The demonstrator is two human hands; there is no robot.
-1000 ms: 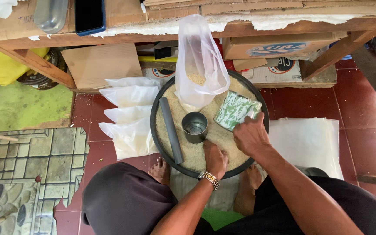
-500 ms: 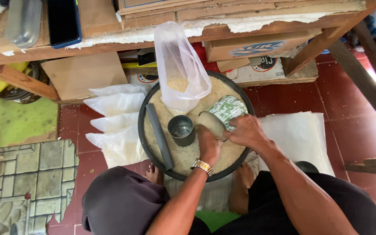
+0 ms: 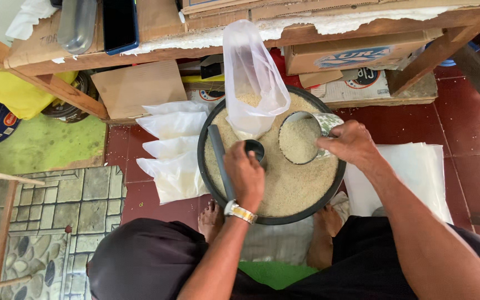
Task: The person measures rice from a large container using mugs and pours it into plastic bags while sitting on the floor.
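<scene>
A round black basin (image 3: 209, 183) heaped with pale rice (image 3: 290, 183) is seen on the red floor. Over its near side, the left hand (image 3: 245, 173) is closed around a small dark cup (image 3: 255, 149). Right of that, a patterned tin (image 3: 306, 136) brimming with rice is gripped by the right hand (image 3: 351, 145). At the basin's far rim a clear plastic bag (image 3: 254, 78) stands upright; filled white bags (image 3: 173, 141) are stacked left of the basin.

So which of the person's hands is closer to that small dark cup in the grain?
The left hand. It lies over the small dark cup, covering part of it. The right hand is off to the side, holding a grain-filled patterned can.
</scene>
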